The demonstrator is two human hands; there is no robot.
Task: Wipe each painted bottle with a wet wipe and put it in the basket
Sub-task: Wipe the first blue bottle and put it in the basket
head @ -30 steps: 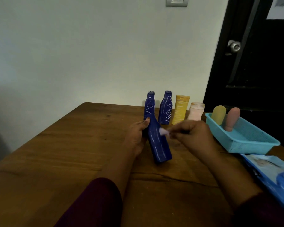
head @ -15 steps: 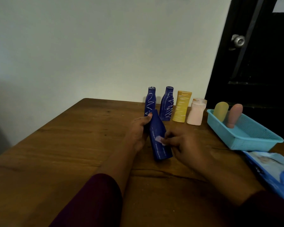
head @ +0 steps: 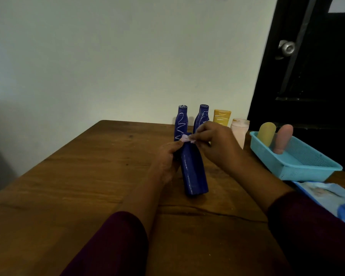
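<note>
A dark blue bottle (head: 193,172) leans over the wooden table (head: 88,176), its base toward me. My left hand (head: 165,162) grips its upper part from the left. My right hand (head: 213,146) pinches a small pale wet wipe (head: 187,138) against the bottle's top end. Behind stand two blue bottles with white scribbles (head: 181,122) (head: 202,116), a yellow bottle (head: 221,117) and a pale pink one (head: 239,130). At the right, the light blue basket (head: 299,166) holds a yellow bottle (head: 267,133) and a pink bottle (head: 283,138).
A blue pack of wet wipes (head: 331,198) lies at the table's right edge, in front of the basket. A dark door with a round knob (head: 287,47) is behind the basket. A pale wall backs the table.
My right hand has slid the wipe from the middle of the blue bottle up to its top end. The left hand keeps its hold and the bottle stays put.
</note>
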